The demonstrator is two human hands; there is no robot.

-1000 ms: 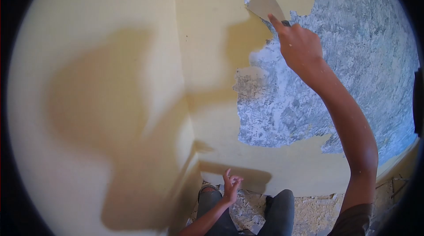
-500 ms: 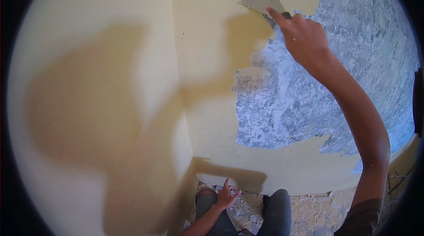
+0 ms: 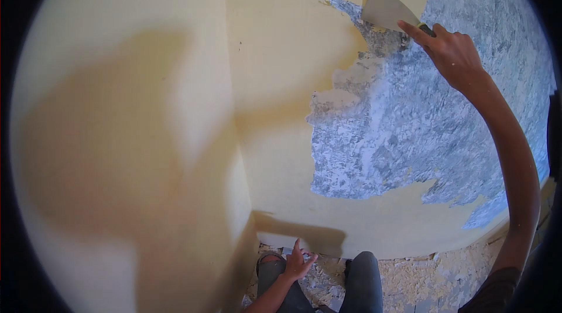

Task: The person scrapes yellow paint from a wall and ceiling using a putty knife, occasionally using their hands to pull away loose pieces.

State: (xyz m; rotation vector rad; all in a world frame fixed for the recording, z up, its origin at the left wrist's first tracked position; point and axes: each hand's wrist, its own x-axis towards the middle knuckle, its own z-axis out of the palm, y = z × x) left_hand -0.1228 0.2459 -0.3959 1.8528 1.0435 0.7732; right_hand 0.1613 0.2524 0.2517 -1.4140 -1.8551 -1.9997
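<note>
In the head view my right hand is closed round the dark handle of a broad putty knife, its index finger stretched along the blade. The blade lies at the border between yellow paint and a scraped grey-white patch. A narrow bared strip runs up and left of the blade. Low in the view, my left hand is held over my knee, with fingers apart and nothing in it.
A wall corner runs down left of the patch, and shadows fall across both walls. Paint flakes litter the floor around my legs. A dark object stands at the far right edge.
My right hand and the putty knife have moved right and slightly down. A freshly bared strip shows where the blade was. My left hand has hardly moved.
</note>
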